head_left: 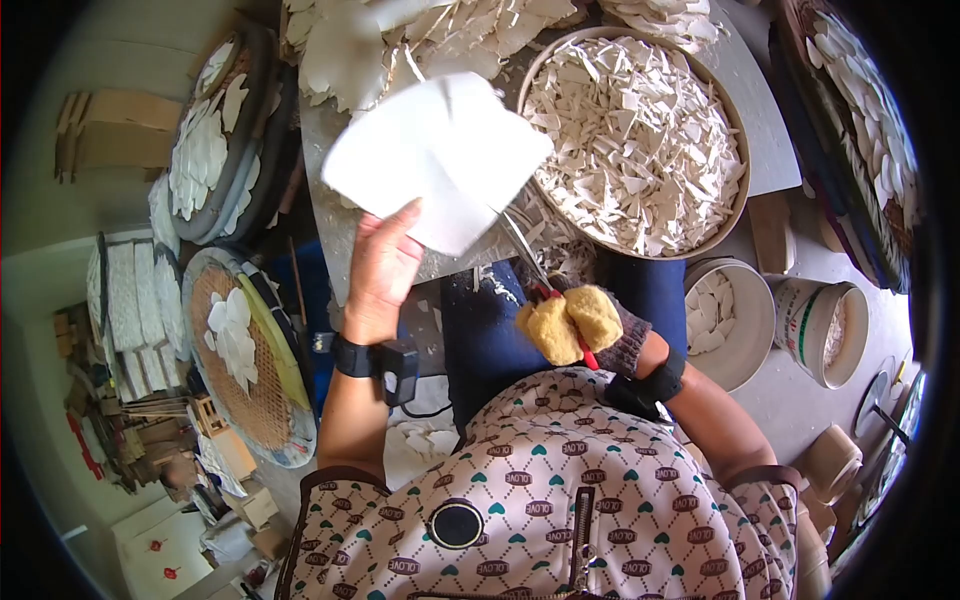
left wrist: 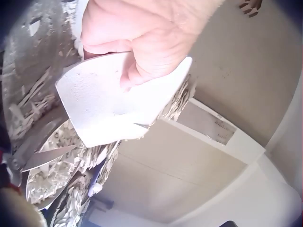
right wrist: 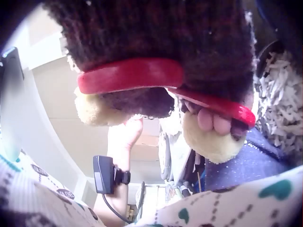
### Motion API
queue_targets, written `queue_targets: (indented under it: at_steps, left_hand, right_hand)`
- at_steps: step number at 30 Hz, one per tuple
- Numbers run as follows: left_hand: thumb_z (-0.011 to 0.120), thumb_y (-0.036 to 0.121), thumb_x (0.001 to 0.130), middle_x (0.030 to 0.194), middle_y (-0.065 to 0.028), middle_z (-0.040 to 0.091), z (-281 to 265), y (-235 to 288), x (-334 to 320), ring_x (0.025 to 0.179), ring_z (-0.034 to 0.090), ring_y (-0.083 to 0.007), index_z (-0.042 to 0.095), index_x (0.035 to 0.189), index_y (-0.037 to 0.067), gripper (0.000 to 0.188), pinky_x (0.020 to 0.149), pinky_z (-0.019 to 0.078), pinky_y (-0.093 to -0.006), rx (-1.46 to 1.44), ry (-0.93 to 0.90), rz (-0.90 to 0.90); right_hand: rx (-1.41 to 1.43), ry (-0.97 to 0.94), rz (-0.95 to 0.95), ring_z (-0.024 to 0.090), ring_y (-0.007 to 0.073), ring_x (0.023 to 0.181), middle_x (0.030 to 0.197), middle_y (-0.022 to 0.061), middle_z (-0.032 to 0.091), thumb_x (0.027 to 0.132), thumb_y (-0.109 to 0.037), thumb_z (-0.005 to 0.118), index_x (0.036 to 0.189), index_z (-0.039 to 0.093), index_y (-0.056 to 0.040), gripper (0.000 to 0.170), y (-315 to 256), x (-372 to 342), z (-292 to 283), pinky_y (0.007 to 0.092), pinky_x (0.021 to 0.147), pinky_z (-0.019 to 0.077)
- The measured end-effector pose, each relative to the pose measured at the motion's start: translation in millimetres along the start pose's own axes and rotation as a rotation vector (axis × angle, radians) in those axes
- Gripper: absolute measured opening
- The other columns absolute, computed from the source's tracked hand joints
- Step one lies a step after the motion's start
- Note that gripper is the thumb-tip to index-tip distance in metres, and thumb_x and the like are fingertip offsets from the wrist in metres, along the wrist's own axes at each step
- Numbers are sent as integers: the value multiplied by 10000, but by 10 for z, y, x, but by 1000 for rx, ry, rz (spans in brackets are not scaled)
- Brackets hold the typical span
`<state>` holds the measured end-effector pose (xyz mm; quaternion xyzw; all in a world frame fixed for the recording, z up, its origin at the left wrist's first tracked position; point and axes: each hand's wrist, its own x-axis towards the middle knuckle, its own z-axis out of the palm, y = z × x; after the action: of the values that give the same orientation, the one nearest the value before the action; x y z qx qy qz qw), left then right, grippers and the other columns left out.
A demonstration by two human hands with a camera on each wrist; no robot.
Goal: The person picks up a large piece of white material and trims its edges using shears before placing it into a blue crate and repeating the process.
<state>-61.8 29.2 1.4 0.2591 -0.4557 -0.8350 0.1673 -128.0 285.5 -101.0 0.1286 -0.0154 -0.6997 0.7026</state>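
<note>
- The left hand (head_left: 385, 262) pinches the edge of a white sheet (head_left: 465, 145), thumb on its near face.
- That sheet is up in front of the person, over the desk (head_left: 768, 140), just left of a round basin (head_left: 745, 150); a line runs across it (crease or cut, I cannot tell which).
- The right hand (head_left: 625, 335), in a dark knitted glove, is clamped on the scissors (head_left: 525, 250), fingers curled round the red handles, which carry yellow padding (head_left: 553, 332).
- The scissors' blades point at the sheet's lower edge; whether they touch it, I cannot tell.
- White scraps (head_left: 640, 140) heap up in the basin, and larger white pieces (head_left: 480, 30) are piled at the desk's far side.
- Right of the person's knees, a bucket (head_left: 757, 320) holds more pieces, beside a printed bucket (head_left: 798, 315).
- To the left, a woven tray (head_left: 265, 395) carries flat white pieces (head_left: 232, 335).
</note>
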Motion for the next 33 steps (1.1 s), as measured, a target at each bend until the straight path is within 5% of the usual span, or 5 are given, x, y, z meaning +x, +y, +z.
queue_targets:
  at_steps: [4,12,20,23,33]
  left_hand:
    - [597,4,800,1239,-117,519,-210,208,243,1160,477,-221,622,1025,29,227,1010,365,-368,259,-87,354]
    - [691,22,694,1444,-114,265,-241,295,316,1296,324,-256,675,752,71,77,1025,364,-355,994,-195,753]
    - [670,15,700,1451,-101,251,-223,324,227,1290,335,-244,666,708,55,42,1020,379,-373,808,-238,596]
    - [649,9,715,1451,-90,253,-163,327,171,1284,344,-242,666,713,49,44,1021,380,-381,698,-262,495]
    - [632,23,733,1440,-87,282,-155,321,190,1281,349,-240,683,725,69,70,1032,362,-374,788,-344,486]
  right_hand:
    - [-334,-2,-7,598,197,959,1051,115,590,882,-52,528,1074,518,18,204,-2,-38,-70,321,878,485]
    - [-208,-194,-77,574,182,1015,1137,103,560,878,-59,540,1174,498,14,308,17,-45,105,318,917,463]
    - [-559,-236,-234,534,208,1106,1221,149,518,912,-110,494,1227,457,7,338,-18,-46,-140,336,982,416]
    - [-138,-401,-125,520,217,1128,1247,152,500,933,-130,455,1250,436,1,344,-42,23,-45,348,995,403]
    - [95,-399,19,533,228,1113,1225,156,520,920,-125,481,1218,471,9,327,-74,17,135,350,984,414]
